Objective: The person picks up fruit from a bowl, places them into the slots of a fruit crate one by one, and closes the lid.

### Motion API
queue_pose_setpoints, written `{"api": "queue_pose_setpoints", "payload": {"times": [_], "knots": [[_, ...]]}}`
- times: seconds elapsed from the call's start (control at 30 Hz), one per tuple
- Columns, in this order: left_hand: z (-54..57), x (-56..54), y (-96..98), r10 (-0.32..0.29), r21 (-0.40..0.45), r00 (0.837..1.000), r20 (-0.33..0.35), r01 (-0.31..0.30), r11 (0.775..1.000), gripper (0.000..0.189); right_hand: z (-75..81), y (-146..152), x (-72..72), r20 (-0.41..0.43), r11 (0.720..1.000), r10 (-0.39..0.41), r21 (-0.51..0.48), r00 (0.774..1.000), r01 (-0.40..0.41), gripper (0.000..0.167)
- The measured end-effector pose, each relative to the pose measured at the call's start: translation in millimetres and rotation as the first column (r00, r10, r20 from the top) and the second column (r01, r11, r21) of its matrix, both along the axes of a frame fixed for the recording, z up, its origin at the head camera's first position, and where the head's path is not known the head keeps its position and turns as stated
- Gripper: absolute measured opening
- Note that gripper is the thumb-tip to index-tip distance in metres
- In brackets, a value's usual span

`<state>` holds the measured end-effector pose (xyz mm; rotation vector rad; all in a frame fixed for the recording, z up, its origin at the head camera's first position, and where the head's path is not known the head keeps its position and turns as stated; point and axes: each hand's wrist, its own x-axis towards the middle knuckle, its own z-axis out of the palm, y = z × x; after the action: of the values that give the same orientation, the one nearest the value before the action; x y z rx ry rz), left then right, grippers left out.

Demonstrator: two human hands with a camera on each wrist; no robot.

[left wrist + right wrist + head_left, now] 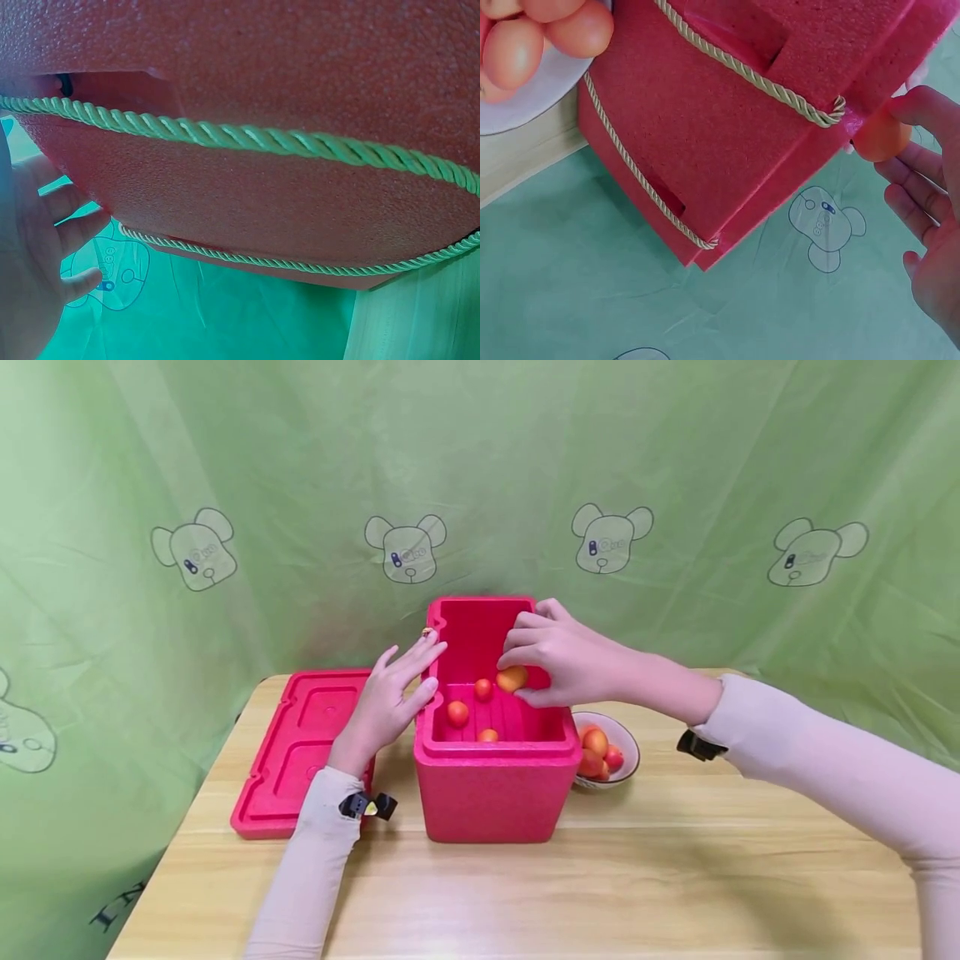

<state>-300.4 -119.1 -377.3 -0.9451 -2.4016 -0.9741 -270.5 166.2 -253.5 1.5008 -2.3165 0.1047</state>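
My right hand (551,653) pinches an orange-yellow, rounded fruit (512,678) between thumb and fingers, over the inside of a red foam box (495,802). The right wrist view shows the same fruit (883,137) at the fingertips, by the box's rim. With its fingers extended, my left hand (392,695) rests at the box's left rim. Several small red and orange fruits, among them a red one (457,713), lie on the box floor. Part of one fruit (487,736) is hidden behind the front wall.
Right of the box, a white bowl (628,758) holds several orange and red fruits. A red lid (262,802) lies flat at the left. Twisted rope (247,137) runs along the box's outer side. A green curtain (495,443) hangs behind the wooden table (675,877).
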Motion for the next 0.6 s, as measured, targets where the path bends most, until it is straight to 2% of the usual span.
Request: {"api": "queue_pose_setpoints", "payload": {"times": [0.2, 0.6], "knots": [[-0.2, -0.2, -0.3, -0.001, -0.004, 1.000, 0.005, 0.001, 1.000, 0.059, 3.2, -7.3, -2.1, 0.014, 0.999, -0.007, 0.053, 1.000, 0.006, 0.029], [0.2, -0.9, -1.1, 0.012, -0.013, 1.000, -0.002, -0.012, 1.000, 0.060, 1.8, -16.2, -6.6, -0.036, 0.995, 0.021, 0.094, 0.999, -0.017, 0.030]]}}
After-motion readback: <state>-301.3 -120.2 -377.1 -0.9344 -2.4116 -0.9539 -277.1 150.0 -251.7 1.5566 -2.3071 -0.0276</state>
